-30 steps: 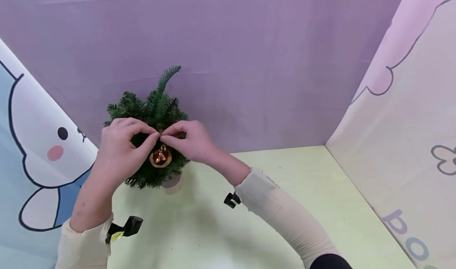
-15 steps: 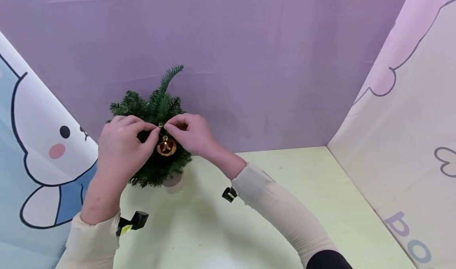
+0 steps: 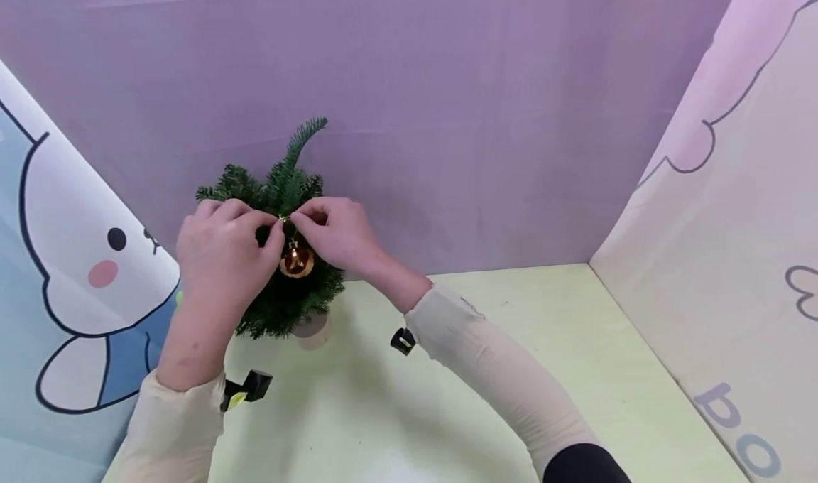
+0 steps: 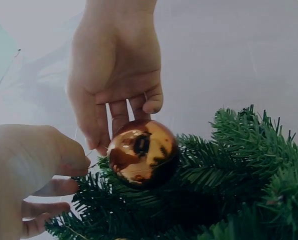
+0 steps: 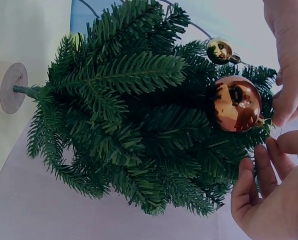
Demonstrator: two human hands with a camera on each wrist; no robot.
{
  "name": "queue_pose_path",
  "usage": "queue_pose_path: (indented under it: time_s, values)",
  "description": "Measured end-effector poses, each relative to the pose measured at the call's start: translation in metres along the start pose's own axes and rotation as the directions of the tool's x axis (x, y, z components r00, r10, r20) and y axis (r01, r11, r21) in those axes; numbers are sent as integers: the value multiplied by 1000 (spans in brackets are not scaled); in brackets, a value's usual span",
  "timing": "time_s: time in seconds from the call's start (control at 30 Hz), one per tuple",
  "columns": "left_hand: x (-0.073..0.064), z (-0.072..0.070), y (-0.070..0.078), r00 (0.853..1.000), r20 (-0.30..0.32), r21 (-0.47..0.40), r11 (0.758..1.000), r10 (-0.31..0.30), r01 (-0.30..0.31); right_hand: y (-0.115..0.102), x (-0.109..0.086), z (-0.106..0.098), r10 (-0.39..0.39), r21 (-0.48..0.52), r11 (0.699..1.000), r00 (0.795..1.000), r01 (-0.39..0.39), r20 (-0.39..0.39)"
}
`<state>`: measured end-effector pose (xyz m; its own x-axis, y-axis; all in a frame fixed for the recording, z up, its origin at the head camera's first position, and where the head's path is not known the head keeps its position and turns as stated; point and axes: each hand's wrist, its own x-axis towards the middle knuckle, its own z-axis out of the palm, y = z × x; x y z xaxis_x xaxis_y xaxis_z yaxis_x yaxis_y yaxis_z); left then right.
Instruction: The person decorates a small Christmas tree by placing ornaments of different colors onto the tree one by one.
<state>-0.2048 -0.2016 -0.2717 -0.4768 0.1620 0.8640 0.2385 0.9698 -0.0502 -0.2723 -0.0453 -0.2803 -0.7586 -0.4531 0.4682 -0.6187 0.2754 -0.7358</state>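
Observation:
A shiny copper-orange bauble (image 3: 297, 261) hangs by a thin gold string against the front of a small green artificial Christmas tree (image 3: 281, 319). My left hand (image 3: 220, 256) pinches the string between thumb and index finger above the bauble. From the other side my right hand (image 3: 339, 234) pinches the string close by, its fingertips nearly meeting the left ones. Seen in the right wrist view, the bauble (image 5: 236, 104) lies near the upper branches, with the string's gold top by both sets of fingertips. How the string runs among the needles is partly hidden.
A smaller gold bauble (image 5: 219, 51) sits among the branches in the right wrist view. The tree stands on a round wooden base (image 5: 9, 87) on the pale green table (image 3: 486, 341). Behind rises a purple cloth backdrop (image 3: 447, 114), with printed panels at both sides.
Both hands have moved slightly up and farther away along the tree, still pinching the string. The bauble has risen with them and now hangs higher against the branches.

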Motion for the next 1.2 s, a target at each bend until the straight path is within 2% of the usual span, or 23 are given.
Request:
queue_pose_path:
  time_s: [0.2, 0.5, 0.77, 0.97, 1.2]
  values:
    - [0, 2, 2, 999, -44, -18, 1000, -22, 21, -4, 3, -2, 29, 0, 1000, 1000, -29, -10]
    - [1, 5, 1, 999, -46, 0, 1000, -17, 17, -6, 9, -4, 87, -83, 993, 996, -85, 19]
    - [-5, 9, -2, 1000, 12, 67, 997, -25, 24, -1, 10, 3, 94, -114, 989, 996, -92, 7]
    - [-6, 11, 0, 998, 48, 76, 997, -31, 27, 2, 10, 1, 110, -125, 986, 994, -110, -6]
    - [-9, 9, 4, 997, 69, 53, 998, -21, 17, 3, 6, -4, 125, -134, 984, 991, -119, 39]
